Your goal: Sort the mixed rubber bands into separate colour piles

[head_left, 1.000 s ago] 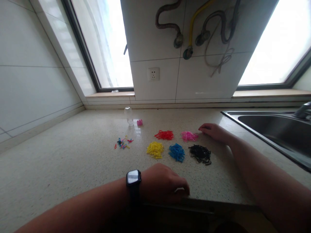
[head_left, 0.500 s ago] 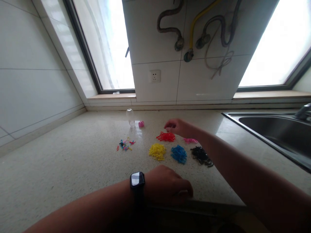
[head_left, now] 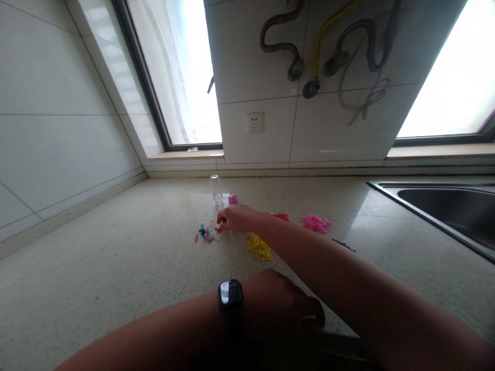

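Observation:
My right hand [head_left: 235,218] reaches over the counter to a scattered mix of small coloured plastic pieces [head_left: 203,234]. Its fingers are bent downward and drawn together beside a red piece; whatever they pinch is too small to make out. My left hand [head_left: 284,301], with a dark watch [head_left: 230,293] on the wrist, rests curled at the counter's front edge, nothing visible in it. A yellow heap [head_left: 259,248] of similar pieces lies below my right wrist. Partly behind the forearm are a red heap [head_left: 281,217] and a black heap [head_left: 343,245]; a pink heap [head_left: 316,223] shows beyond it. The blue heap is hidden.
Behind my right hand stand a clear upturned bottle [head_left: 216,190] and a small pink object [head_left: 232,199]. A steel sink [head_left: 410,206] is set into the speckled counter [head_left: 147,268] at the right. The tiled wall carries a socket [head_left: 256,122] and hoses [head_left: 294,51].
My right hand has moved left from above the red heap to the mixed pieces. Its forearm now covers the blue heap and uncovers the pink one. My left hand stays at the edge.

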The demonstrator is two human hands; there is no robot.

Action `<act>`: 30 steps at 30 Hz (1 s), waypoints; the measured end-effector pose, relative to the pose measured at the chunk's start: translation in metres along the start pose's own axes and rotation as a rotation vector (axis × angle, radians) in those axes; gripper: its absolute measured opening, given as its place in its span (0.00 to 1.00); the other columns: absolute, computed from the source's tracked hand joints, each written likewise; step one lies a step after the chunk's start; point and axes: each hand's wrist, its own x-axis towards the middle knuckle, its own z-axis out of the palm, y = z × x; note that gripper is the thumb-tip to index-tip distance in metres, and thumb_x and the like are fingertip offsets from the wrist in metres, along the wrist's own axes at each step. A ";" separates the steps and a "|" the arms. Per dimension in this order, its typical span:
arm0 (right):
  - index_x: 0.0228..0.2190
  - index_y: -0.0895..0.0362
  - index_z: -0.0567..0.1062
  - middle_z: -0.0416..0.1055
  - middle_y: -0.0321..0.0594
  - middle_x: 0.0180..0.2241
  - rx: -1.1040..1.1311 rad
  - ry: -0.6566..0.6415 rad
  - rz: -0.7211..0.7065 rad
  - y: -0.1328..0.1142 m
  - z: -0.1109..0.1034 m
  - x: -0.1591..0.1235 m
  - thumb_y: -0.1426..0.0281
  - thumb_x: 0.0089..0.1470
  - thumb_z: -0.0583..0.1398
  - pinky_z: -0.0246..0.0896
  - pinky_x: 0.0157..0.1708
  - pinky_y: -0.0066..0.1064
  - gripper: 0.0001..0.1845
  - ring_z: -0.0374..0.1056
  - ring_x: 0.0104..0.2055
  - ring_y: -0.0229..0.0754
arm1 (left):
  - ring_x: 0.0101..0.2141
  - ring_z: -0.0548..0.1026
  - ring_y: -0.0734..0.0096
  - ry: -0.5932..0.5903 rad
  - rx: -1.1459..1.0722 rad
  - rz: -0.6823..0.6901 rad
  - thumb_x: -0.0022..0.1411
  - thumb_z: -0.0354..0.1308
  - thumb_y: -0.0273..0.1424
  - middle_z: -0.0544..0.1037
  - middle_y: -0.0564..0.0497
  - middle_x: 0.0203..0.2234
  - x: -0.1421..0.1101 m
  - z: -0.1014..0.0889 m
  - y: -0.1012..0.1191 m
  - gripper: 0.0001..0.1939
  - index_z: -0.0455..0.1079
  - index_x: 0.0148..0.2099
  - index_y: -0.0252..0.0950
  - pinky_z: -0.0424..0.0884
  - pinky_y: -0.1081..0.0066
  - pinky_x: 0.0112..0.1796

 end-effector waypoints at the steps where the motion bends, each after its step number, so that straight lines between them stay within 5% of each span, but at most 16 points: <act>1: 0.43 0.53 0.80 0.80 0.39 0.42 -0.007 0.007 -0.015 -0.001 0.001 0.002 0.66 0.57 0.59 0.53 0.30 0.27 0.14 0.73 0.41 0.42 | 0.33 0.79 0.68 0.002 0.011 0.004 0.69 0.54 0.36 0.81 0.53 0.33 0.000 0.001 0.000 0.10 0.74 0.46 0.40 0.68 0.72 0.32; 22: 0.38 0.54 0.80 0.79 0.40 0.41 -0.006 0.204 -0.090 0.002 -0.001 -0.016 0.70 0.58 0.59 0.55 0.35 0.29 0.09 0.72 0.42 0.42 | 0.33 0.79 0.68 0.001 -0.039 0.001 0.67 0.56 0.36 0.81 0.54 0.32 -0.002 -0.002 -0.001 0.10 0.73 0.47 0.41 0.67 0.73 0.31; 30: 0.37 0.56 0.81 0.78 0.40 0.34 0.147 0.311 -0.049 0.033 -0.016 -0.060 0.72 0.56 0.62 0.56 0.35 0.27 0.08 0.70 0.33 0.37 | 0.31 0.79 0.69 0.014 -0.020 0.010 0.67 0.55 0.35 0.81 0.55 0.32 -0.002 -0.001 0.000 0.09 0.72 0.47 0.42 0.65 0.73 0.30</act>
